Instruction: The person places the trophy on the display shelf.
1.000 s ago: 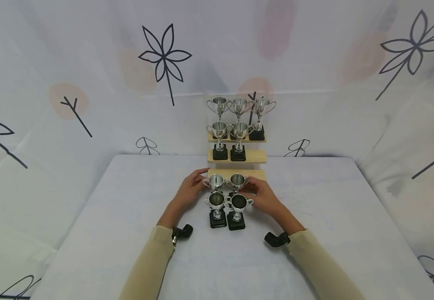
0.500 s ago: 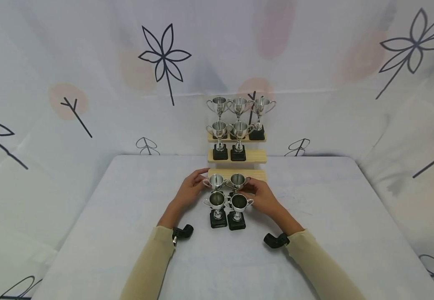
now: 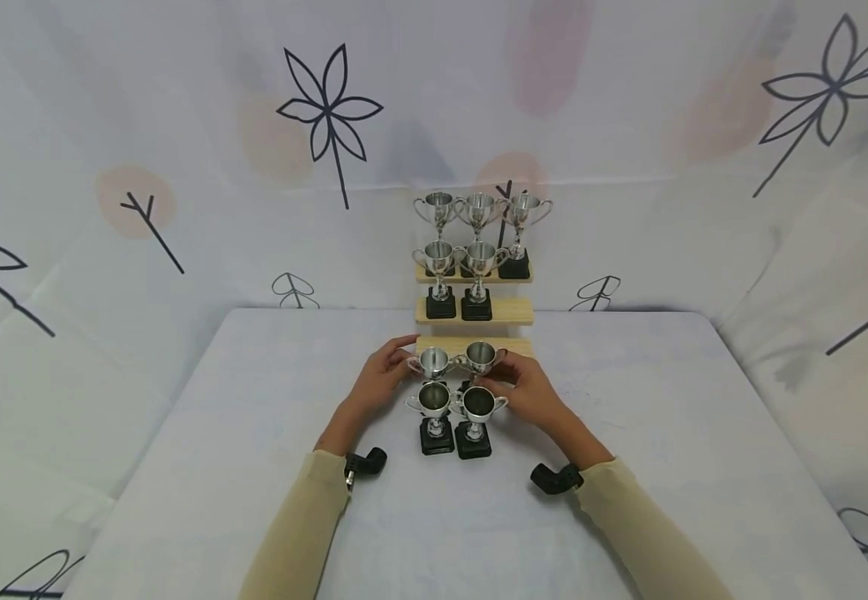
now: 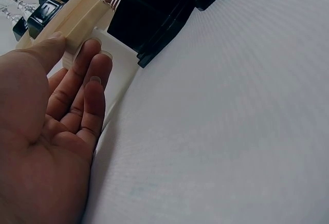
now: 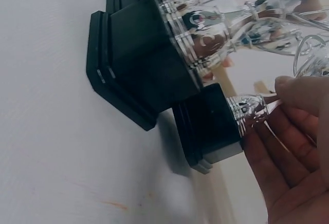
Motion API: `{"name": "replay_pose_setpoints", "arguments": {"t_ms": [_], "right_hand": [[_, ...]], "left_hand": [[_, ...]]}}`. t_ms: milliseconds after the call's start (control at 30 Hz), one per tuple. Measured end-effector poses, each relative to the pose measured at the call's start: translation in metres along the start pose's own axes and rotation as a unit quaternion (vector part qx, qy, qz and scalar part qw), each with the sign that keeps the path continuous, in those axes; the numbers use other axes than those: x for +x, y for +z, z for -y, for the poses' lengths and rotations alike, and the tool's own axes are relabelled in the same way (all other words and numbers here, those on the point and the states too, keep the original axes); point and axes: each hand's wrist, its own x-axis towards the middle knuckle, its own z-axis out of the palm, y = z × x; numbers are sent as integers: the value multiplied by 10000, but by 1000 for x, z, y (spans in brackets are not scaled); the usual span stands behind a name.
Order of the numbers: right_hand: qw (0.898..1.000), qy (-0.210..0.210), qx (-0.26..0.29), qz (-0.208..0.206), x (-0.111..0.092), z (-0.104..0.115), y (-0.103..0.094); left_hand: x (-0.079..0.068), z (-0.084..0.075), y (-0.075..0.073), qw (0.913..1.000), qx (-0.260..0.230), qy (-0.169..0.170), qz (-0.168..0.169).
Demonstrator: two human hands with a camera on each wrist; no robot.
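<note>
In the head view my left hand [image 3: 378,382] holds the left end of the lowest wooden step [image 3: 518,343] of a stepped stand. The left wrist view shows the thumb on top of the wood [image 4: 86,16] and the fingers below. My right hand [image 3: 530,390] pinches a small silver trophy cup [image 3: 481,357] by its stem. Its black base [image 5: 211,126] is near the stand's wood in the right wrist view, a shadow beneath it. Left of it is another trophy [image 3: 433,363]. Two more trophies, a left one [image 3: 435,400] and a right one [image 3: 477,403], stand in front on the white-covered table.
Two trophies stand on the middle step [image 3: 512,311], toward its left. Three trophies line the top step [image 3: 471,279]. A white patterned cloth [image 3: 629,142] hangs behind the stand. The white tabletop [image 3: 629,517] stretches to both sides.
The trophy in my right hand has shifted slightly up and right, away from the one beside it. My left hand and the front trophies stay in place.
</note>
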Motion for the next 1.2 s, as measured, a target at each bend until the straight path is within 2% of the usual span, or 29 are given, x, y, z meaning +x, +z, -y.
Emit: {"name": "replay_pose_setpoints", "arguments": {"t_ms": [200,433,667,800,1200], "right_hand": [[10000,-44,57,-65,-1,8,-5],[9993,-304,92,-202,-3,11,-14],[9990,-284,189,-272,-3,20,-23],[9982,-400,300,-327,-2,17,-28],[9982,-363,170,-455,0,26,-39]], "left_hand": [[0,1,0,10000,32,-2,-4],[1,1,1,10000,56,-39,-16],[0,2,0,10000,56,33,-10],[0,2,0,10000,75,28,-7],[1,1,0,10000,59,20,-36]]}}
